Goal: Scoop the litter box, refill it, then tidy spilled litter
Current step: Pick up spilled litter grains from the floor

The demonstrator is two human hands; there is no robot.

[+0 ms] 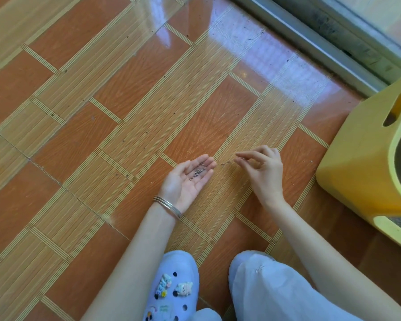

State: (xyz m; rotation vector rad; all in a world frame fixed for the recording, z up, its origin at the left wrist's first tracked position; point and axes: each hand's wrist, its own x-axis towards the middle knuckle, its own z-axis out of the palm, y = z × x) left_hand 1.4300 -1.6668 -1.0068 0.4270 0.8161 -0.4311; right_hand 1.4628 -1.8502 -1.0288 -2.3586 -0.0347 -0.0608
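Observation:
My left hand (188, 181) lies palm up just above the floor, cupping a small heap of grey litter grains (197, 173). To its right, my right hand (263, 169) hovers over the floor with thumb and fingers pinched together; whether a grain sits between them I cannot tell. A few loose litter grains (225, 162) lie on the tiles between the two hands. The yellow litter box (361, 167) stands at the right edge, with grey litter showing inside its rim.
The glossy orange and tan tiled floor (102, 135) carries scattered specks of litter. A sliding door track (322, 40) runs along the upper right. My feet in pale clogs (171, 288) rest at the bottom, with a loose white trouser leg beside them.

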